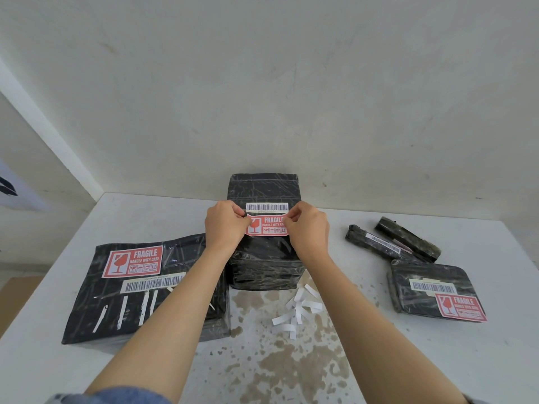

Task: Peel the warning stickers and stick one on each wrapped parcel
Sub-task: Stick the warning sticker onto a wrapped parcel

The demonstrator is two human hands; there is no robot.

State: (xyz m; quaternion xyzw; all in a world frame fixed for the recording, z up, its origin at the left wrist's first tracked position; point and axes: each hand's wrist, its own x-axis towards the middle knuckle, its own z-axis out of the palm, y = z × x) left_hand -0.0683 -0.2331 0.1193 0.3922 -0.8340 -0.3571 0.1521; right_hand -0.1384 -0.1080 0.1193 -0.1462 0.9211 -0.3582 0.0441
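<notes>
I saw the left hand [224,225] and the right hand [307,228] each pinching an end of the red FRAGILE sticker [267,225] against the tall black parcel [264,258] at 12 o'clock.
The sticker sat just under that parcel's barcode label [267,207]. On the table [408,360], the flat parcel [140,301] at 9 o'clock and the smaller parcel [431,275] at 3 o'clock already carried their own stickers. Two slim parcels [376,243] lay side by side at 2 o'clock. White backing strips [297,310] lay just beside the tall parcel, at its 5 o'clock.
</notes>
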